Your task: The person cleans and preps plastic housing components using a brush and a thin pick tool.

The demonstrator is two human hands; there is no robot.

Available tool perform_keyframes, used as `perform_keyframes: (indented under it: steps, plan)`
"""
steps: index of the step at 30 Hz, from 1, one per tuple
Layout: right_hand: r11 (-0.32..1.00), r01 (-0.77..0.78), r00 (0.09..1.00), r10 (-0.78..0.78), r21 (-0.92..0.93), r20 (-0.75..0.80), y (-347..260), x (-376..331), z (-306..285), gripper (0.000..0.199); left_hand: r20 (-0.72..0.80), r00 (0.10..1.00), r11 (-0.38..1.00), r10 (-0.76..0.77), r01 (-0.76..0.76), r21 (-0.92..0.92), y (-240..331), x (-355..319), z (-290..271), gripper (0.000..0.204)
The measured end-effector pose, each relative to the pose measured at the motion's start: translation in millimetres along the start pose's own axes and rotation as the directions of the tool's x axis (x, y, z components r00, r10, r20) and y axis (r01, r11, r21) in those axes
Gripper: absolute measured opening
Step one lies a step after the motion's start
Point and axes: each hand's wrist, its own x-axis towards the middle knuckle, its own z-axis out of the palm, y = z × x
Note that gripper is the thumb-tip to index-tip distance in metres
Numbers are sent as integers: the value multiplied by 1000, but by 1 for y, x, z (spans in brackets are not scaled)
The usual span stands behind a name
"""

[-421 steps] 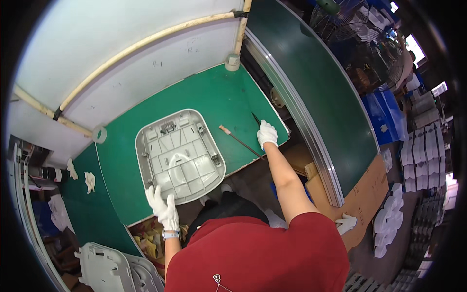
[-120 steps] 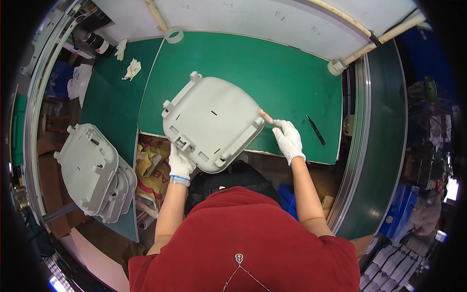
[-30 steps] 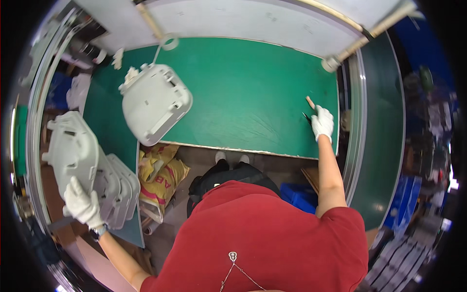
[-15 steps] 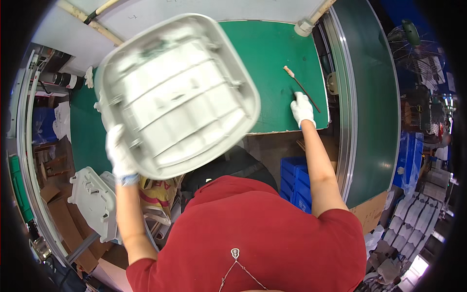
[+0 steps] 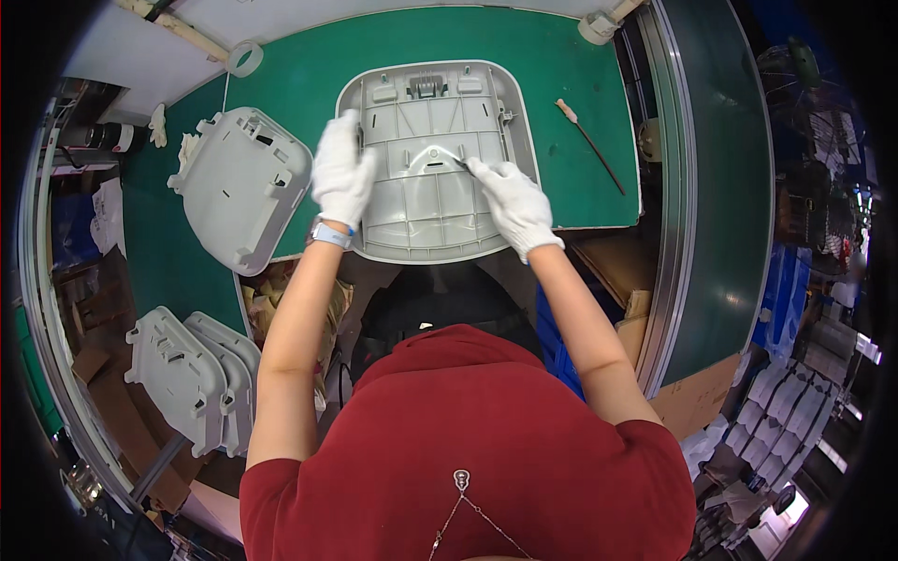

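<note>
A light grey ribbed plastic cover (image 5: 432, 201) lies hollow side up on the green table, its near edge overhanging the table's front. On its left rim rests my gloved left hand (image 5: 342, 173), fingers stretched out and thumb apart. My gloved right hand (image 5: 513, 201) is over the cover's right half, fingers closed around a small dark, thin tool (image 5: 460, 163). The tool's tip points at the raised middle of the cover; most of it is hidden by the glove. Left of my left hand, a second grey cover (image 5: 245, 182) lies on the table.
A thin dark rod with a pale handle (image 5: 591, 147) lies on the table (image 5: 571, 70) at right. A roll of tape (image 5: 245, 59) stands at the back left. More grey covers (image 5: 178, 374) are stacked at lower left. A metal rail (image 5: 675, 187) borders the right side.
The ribbed cover, held up and tilted by my left hand before, now lies on the table. My right hand has moved left from beside the rod onto the cover, bringing the dark tool.
</note>
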Motion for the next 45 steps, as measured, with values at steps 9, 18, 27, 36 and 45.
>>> perform_keyframes:
  steps: [9,18,27,36,45]
  plan:
    - [987,-16,993,35,-163,117,-8,35,40,30,344,931,975,-121,46,217,49,-5,59,103]
    - [984,-31,985,60,-176,159,-6,37,35,27,281,954,980,-103,50,191,48,-11,69,93]
    - [986,-36,985,63,-162,164,-7,37,38,30,250,965,980,-81,30,199,45,-14,72,89]
    - [978,-104,954,149,-181,258,-23,39,31,39,248,965,982,-84,37,185,42,-15,72,87]
    - [980,-112,978,138,-162,155,-14,34,39,33,268,958,978,-101,47,201,48,-12,72,88]
